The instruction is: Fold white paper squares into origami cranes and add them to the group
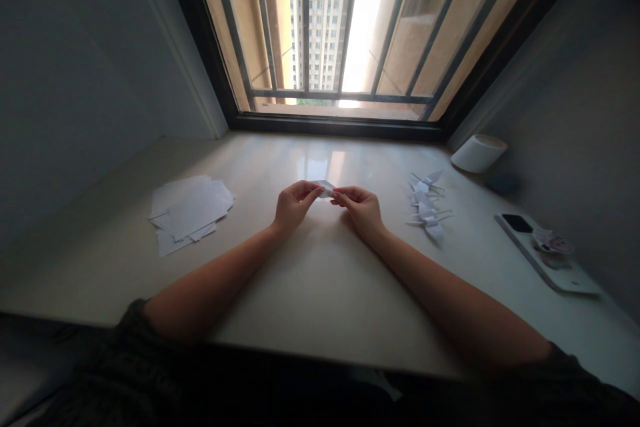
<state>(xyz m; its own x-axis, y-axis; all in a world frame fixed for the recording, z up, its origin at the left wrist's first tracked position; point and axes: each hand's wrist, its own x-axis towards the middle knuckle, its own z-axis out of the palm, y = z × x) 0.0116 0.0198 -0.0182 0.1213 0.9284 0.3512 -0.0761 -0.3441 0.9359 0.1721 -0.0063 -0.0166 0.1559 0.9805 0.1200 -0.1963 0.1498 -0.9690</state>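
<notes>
A small folded piece of white paper (326, 188) is held between both hands above the pale sill (310, 280), in the middle of the view. My left hand (294, 205) pinches its left end with fingers closed. From the other side, my right hand (361, 208) pinches its right end, fingers also closed. Most of the paper is hidden by the fingertips.
A loose stack of white paper sheets (190, 212) lies at the left. Several folded paper cranes (426, 208) sit at the right. Further right lie a white roll (479, 152), a dark small object (502, 184) and a phone (545, 250) with a sticker. A barred window (340, 33) stands behind.
</notes>
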